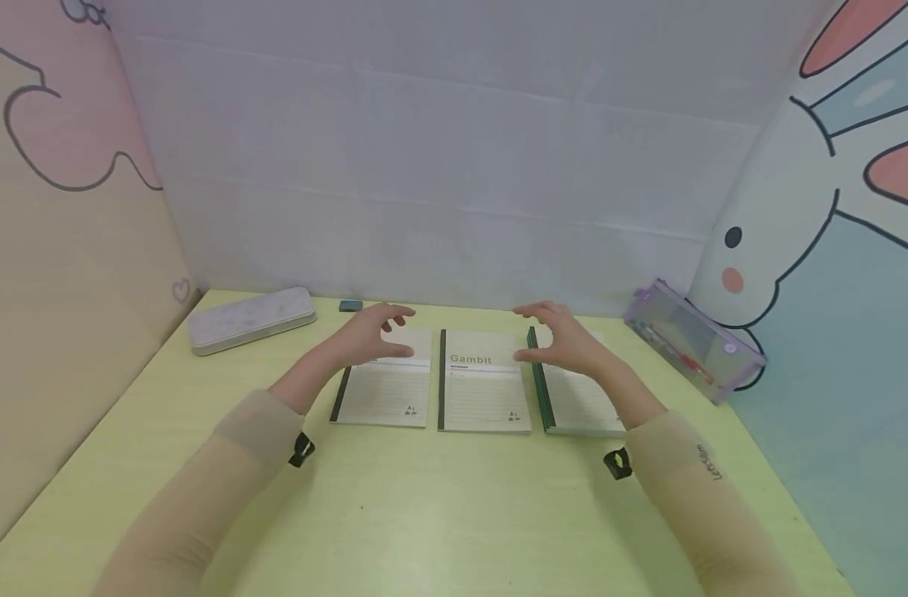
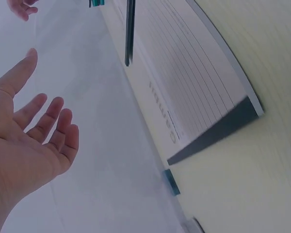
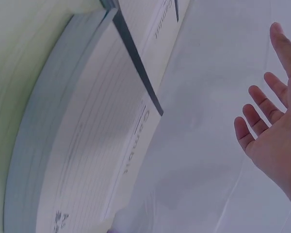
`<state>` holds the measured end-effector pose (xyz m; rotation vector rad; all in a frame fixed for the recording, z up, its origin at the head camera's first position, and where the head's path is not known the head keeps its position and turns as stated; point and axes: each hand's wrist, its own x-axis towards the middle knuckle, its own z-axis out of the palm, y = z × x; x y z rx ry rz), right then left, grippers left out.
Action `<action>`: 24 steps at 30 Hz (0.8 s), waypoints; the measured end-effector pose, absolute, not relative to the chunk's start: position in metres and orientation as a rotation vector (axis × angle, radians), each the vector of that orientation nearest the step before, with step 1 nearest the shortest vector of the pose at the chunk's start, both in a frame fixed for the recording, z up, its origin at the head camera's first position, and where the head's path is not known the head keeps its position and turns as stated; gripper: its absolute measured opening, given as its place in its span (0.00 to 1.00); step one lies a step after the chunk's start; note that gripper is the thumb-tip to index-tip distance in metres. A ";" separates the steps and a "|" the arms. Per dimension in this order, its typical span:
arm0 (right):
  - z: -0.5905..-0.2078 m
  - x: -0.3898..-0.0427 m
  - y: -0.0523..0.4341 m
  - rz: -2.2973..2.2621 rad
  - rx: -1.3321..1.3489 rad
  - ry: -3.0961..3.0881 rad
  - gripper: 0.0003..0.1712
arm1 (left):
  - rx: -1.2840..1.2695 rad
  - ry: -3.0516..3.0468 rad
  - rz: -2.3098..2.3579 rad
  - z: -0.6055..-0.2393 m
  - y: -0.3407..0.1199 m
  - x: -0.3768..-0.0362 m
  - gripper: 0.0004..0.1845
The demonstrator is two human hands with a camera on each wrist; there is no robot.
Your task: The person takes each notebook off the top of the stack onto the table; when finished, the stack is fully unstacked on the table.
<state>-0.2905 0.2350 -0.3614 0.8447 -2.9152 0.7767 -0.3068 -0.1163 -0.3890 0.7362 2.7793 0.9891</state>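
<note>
Hands poised over three Gambit notebooks
Left hand [image 1: 369, 334] and right hand [image 1: 565, 338] are held open above the outer notebooks [image 1: 385, 385] [image 1: 580, 398], nothing grasped; a lowering onto the covers is judged next

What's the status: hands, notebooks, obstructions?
Left hand open over left notebook. Right hand open over right notebook. Middle notebook untouched, nothing in the way.

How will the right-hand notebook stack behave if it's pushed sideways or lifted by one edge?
The right-hand stack looks thicker than the middle notebook, so probably heavier and stiffer. It seems to be several thin books, so the layers may shear apart when pushed. On the smooth table it should slide, not tip. Both hands hover open above.
</note>
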 end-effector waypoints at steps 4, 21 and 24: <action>-0.358 -0.288 0.266 0.777 0.807 -2.889 0.43 | 0.746 2.787 1.053 -0.385 -0.092 -0.306 0.38; -0.383 -0.271 0.374 0.729 0.613 -2.907 0.42 | 0.860 2.823 1.017 -0.399 0.017 -0.287 0.45; -0.390 -0.268 0.387 0.734 0.590 -2.937 0.43 | 0.859 2.822 0.990 -0.404 0.034 -0.284 0.48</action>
